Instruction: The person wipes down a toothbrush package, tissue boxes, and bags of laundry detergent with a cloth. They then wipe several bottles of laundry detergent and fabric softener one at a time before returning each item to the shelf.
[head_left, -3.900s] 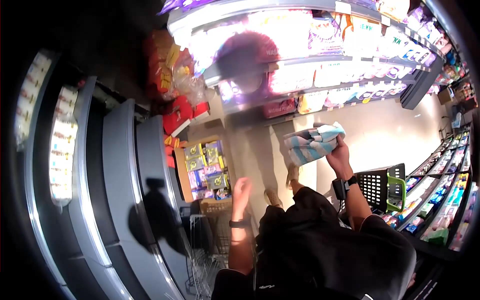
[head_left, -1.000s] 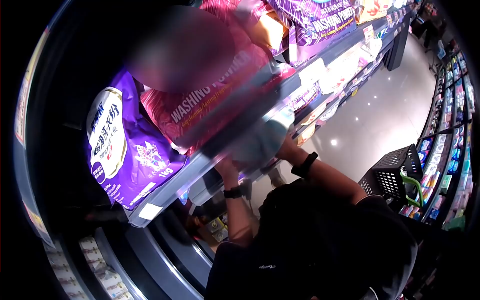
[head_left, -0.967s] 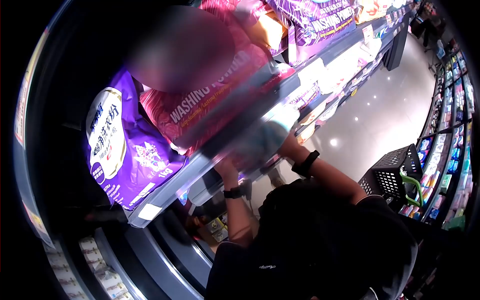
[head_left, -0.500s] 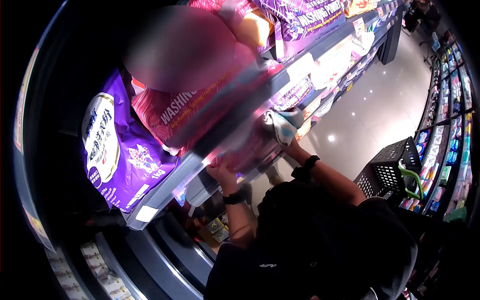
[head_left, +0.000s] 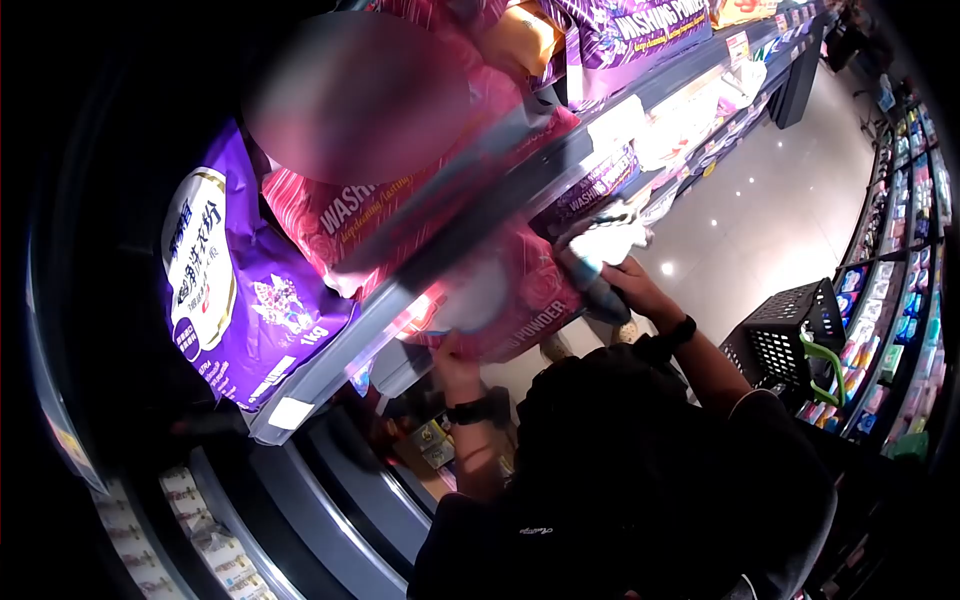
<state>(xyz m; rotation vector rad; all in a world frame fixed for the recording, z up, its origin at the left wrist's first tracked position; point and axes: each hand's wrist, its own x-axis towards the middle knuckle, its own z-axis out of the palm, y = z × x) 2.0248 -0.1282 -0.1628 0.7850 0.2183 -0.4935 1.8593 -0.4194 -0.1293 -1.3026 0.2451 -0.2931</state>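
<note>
My left hand grips the lower left edge of a pink bag of washing powder, its fingers mostly hidden by the bag. The bag hangs tilted just in front of the shelf edge. A white and blue-grey cloth is bunched in my right hand, at the right side of the bag. The cloth is slightly blurred.
A purple 1 kg bag and another pink washing powder bag stand on the shelf above. A black basket with a green handle is at the right, before a stocked shelf. Shiny floor lies between.
The pink bag in my left hand has turned and shows more of its printed front. My right hand has moved to the right with the cloth, off the bag's middle.
</note>
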